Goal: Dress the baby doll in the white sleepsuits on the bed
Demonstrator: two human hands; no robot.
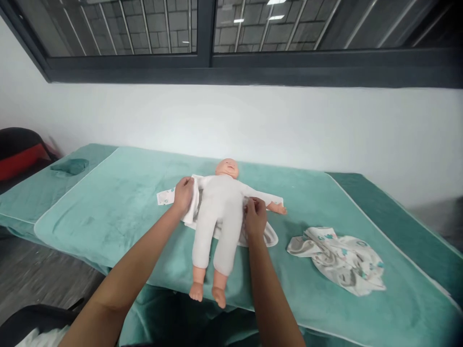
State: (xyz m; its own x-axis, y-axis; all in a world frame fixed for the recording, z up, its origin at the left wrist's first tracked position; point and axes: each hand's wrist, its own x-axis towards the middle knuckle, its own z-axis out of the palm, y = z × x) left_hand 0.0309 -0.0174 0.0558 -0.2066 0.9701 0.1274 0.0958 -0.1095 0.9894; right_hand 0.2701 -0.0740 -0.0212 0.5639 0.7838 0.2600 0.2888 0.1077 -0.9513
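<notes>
A baby doll (pixel 222 200) with a white cloth body lies on its back, head toward the wall and bare feet toward me. Spread beneath it is a white baby shirt (pixel 270 235); a sleeve covers the doll's arm on the right, with the doll's hand (pixel 277 207) showing past the cuff. On the left, my left hand (pixel 183 193) is closed on the shirt's front edge. Beside the doll's hip, my right hand (pixel 255 216) pinches the shirt's other side. The other sleeve (pixel 166 196) lies out to the left, and the doll's arm there is hidden.
A crumpled, printed white baby garment (pixel 345 260) lies to the right on the green bed cover (pixel 119 202). A face hole (pixel 70 166) is at the bed's left end. Behind stand a white wall and a dark window frame (pixel 231 70). A black and red chair (pixel 21 156) is far left.
</notes>
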